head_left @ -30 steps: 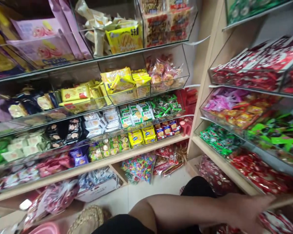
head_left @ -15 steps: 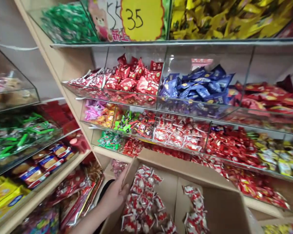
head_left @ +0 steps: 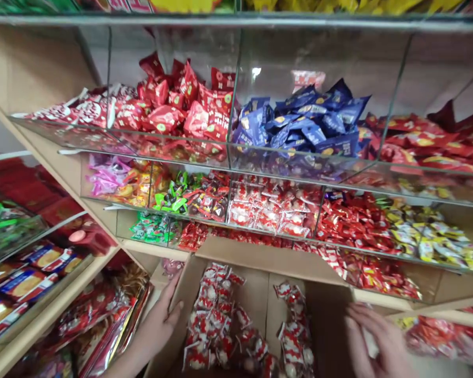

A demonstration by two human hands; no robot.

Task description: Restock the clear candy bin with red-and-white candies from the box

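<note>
An open cardboard box (head_left: 260, 260) sits low in front of me, with red-and-white wrapped candies (head_left: 216, 315) stuck along its inner walls. My left hand (head_left: 161, 317) grips the box's left wall, thumb inside, fingers outside. My right hand (head_left: 372, 338) rests with fingers spread on the box's right side. Just above the box, a clear bin holds the same red-and-white candies (head_left: 271, 210).
Clear shelf bins hold red packets (head_left: 177, 107), blue packets (head_left: 307, 123) and red and yellow sweets (head_left: 421, 236) on the right. A second shelf unit (head_left: 31, 273) stands at the left with biscuit packs; bagged goods (head_left: 102, 315) lie beneath it.
The view swung right from the left shelves to the candy shelf and box. My left hand stayed on the box's left wall; my right hand came into view on its right side.
</note>
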